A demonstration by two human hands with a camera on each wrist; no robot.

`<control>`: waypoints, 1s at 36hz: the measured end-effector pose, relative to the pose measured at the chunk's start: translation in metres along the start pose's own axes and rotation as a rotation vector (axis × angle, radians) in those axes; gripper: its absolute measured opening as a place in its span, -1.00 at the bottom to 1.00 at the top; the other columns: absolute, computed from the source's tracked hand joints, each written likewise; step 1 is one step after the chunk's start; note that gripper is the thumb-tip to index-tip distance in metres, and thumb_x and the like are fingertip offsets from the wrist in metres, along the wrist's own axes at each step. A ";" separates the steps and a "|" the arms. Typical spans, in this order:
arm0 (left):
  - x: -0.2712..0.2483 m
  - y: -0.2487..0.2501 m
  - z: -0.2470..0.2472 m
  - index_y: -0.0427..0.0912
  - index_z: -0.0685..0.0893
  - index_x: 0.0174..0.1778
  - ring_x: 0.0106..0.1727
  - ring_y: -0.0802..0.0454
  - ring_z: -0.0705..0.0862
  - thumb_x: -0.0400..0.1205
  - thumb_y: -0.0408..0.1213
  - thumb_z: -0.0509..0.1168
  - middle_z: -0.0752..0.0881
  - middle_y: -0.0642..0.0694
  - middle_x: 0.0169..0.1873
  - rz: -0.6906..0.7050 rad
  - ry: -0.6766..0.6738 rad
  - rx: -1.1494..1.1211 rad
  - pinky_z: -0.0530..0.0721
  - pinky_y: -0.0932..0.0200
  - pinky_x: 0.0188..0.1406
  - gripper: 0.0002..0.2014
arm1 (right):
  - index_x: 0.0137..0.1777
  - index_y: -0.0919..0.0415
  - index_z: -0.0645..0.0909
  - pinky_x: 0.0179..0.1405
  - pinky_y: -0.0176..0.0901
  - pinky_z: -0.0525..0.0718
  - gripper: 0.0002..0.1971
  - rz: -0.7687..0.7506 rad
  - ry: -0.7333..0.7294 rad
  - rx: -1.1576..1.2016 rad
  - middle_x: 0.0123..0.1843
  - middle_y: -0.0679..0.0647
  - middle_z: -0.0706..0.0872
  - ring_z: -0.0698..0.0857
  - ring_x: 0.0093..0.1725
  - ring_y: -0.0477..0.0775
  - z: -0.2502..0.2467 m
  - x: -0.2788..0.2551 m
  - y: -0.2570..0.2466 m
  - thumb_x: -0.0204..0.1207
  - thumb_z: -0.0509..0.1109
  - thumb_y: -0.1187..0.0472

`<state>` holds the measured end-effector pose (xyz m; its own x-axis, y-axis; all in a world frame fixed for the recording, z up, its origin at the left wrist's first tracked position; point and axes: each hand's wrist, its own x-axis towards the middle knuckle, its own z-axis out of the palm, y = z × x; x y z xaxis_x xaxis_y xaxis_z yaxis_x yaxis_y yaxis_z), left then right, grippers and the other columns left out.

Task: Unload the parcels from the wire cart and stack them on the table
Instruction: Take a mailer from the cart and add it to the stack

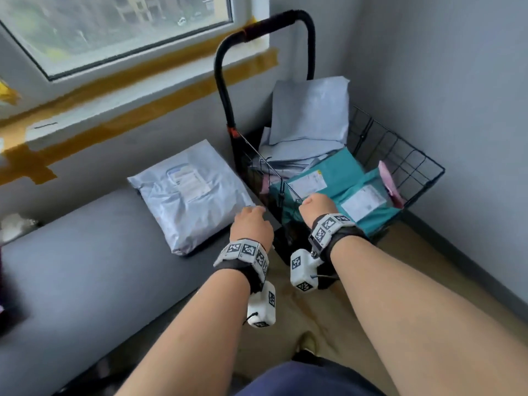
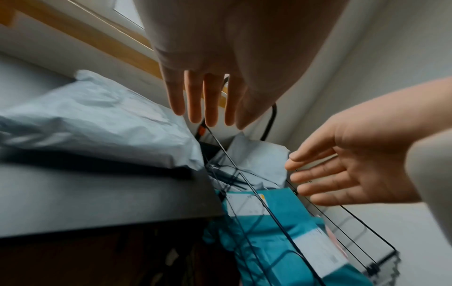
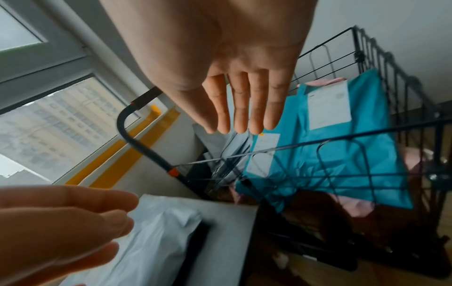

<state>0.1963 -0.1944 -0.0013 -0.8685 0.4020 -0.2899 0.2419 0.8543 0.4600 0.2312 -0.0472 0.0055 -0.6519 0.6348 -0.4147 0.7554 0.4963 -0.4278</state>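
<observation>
A pale grey mailer parcel point(image 1: 188, 195) lies flat on the grey table point(image 1: 71, 267). To its right stands the black wire cart point(image 1: 400, 155), which holds two teal parcels point(image 1: 334, 184) with white labels, several grey mailers point(image 1: 308, 115) and a pink one point(image 1: 391, 181). My left hand point(image 1: 251, 221) hovers at the table's right edge beside the parcel, fingers straight and empty point(image 2: 203, 102). My right hand point(image 1: 315, 205) is over the cart's near rim above the teal parcels point(image 3: 342, 145), fingers point(image 3: 242, 108) straight, holding nothing.
The cart's black handle point(image 1: 257, 32) rises against the wall under the window point(image 1: 114, 30). The cart sits in a corner, with walls close behind it and to its right. A crumpled white thing point(image 1: 14, 224) lies at the table's far left. Brown floor shows below.
</observation>
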 end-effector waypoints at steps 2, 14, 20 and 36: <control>0.006 0.023 0.014 -0.08 0.46 0.48 0.47 -0.15 0.39 0.69 -0.25 0.12 0.46 -0.15 0.43 0.006 -0.019 0.012 0.42 -0.02 0.43 -0.59 | -0.38 0.21 0.43 -0.31 -0.18 0.45 -0.74 0.022 0.003 -0.004 -0.33 0.15 0.53 0.53 -0.17 0.25 -0.013 0.013 0.021 0.57 0.24 0.30; 0.073 0.108 0.062 -0.10 0.49 0.44 0.40 -0.15 0.45 0.67 -0.26 0.12 0.50 -0.16 0.37 0.069 -0.145 0.099 0.50 -0.05 0.35 -0.61 | 0.20 0.38 0.64 0.13 -0.12 0.56 -0.71 0.202 -0.027 0.005 0.26 0.26 0.68 0.63 0.27 0.27 -0.063 0.084 0.104 0.69 0.15 0.25; 0.123 0.143 0.078 -0.10 0.45 0.48 0.42 -0.13 0.42 0.67 -0.31 0.10 0.45 -0.15 0.43 0.130 -0.255 0.124 0.49 -0.03 0.37 -0.58 | 0.01 0.31 0.64 0.15 -0.13 0.59 -0.79 0.283 -0.046 0.030 0.23 0.24 0.67 0.62 0.28 0.27 -0.082 0.123 0.123 0.66 0.17 0.27; 0.232 0.253 0.118 -0.10 0.45 0.47 0.40 -0.12 0.44 0.65 -0.37 0.11 0.47 -0.14 0.39 0.285 -0.337 0.196 0.49 -0.07 0.37 -0.57 | 0.38 0.23 0.56 -0.01 -0.15 0.55 -0.64 0.638 0.060 0.407 0.16 0.17 0.69 0.64 0.00 0.17 -0.128 0.212 0.181 0.64 0.27 0.11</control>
<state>0.1075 0.1537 -0.0513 -0.5748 0.6859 -0.4463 0.5548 0.7275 0.4036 0.2382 0.2532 -0.0569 -0.0831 0.7624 -0.6417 0.8935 -0.2282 -0.3868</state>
